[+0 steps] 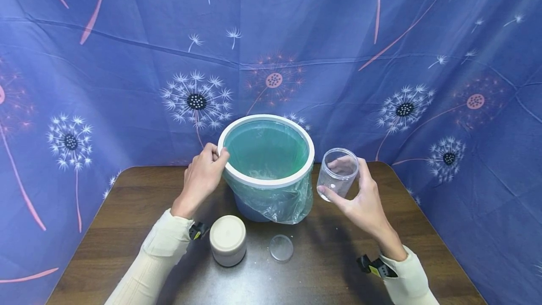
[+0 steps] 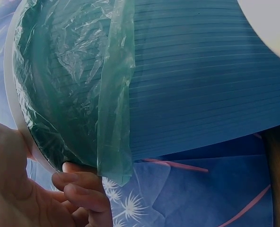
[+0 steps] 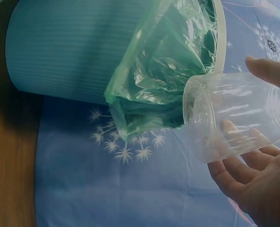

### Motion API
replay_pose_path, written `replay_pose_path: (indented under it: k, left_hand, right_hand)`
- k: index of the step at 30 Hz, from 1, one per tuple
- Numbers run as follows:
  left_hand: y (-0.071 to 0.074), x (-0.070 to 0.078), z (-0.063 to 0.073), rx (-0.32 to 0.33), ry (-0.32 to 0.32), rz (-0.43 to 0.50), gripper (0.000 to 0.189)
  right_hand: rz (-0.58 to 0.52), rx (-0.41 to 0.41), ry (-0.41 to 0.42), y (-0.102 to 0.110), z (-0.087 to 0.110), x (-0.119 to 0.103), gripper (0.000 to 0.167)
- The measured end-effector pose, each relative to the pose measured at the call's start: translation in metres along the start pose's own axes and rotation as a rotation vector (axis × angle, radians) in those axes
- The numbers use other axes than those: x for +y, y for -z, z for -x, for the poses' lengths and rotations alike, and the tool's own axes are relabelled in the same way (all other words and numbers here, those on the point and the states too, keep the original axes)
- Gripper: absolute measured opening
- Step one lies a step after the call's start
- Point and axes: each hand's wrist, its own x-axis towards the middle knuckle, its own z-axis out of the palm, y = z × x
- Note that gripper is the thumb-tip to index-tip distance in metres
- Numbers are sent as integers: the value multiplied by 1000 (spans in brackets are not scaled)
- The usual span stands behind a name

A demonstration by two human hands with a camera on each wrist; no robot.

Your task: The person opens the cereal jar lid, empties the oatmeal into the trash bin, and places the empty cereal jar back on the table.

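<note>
A blue ribbed trash bin (image 2: 201,85) with a white rim ring (image 1: 267,183) stands at the back of the table. Its green plastic bag (image 1: 292,201) lines the inside and hangs down over the outside. My left hand (image 1: 203,175) grips the ring at its left side, with fingers curled under the edge in the left wrist view. In my right hand (image 1: 366,204) is a clear plastic jar (image 1: 338,178), held between thumb and fingers just right of the bin. The jar has no lid on it, and its mouth faces up, slightly tilted.
A round canister with a cream top (image 1: 227,234) stands in front of the bin, near the left forearm. Beside it a clear round lid (image 1: 281,247) lies flat on the brown wooden table (image 1: 322,272). Blue dandelion-print cloth (image 1: 139,84) hangs behind and along the sides.
</note>
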Motion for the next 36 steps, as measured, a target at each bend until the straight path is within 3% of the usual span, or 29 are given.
replay_pose_path:
  k: [3,10,16,21,31,36]
  left_hand:
    - [0,0,0,0,-1,0,34]
    - [0,-1,0,0,5,-3,34]
    - [-1,-1,0,-4,3,-5,35]
    - [-1,-1,-1,-1,7,-6,34]
    - [0,-1,0,2,6,-8,36]
    - [0,-1,0,2,3,-9,36]
  right_hand:
    - [-4,-4,-12,-2,4,-1,71]
    - [2,-13,-56,-6,21,32,75]
    - [3,-36,-87,-5,31,43,72]
    - [5,-71,-102,-6,39,48,72]
    - [18,-167,-249,-20,64,69,73]
    - [33,-200,-265,-27,73,78,72]
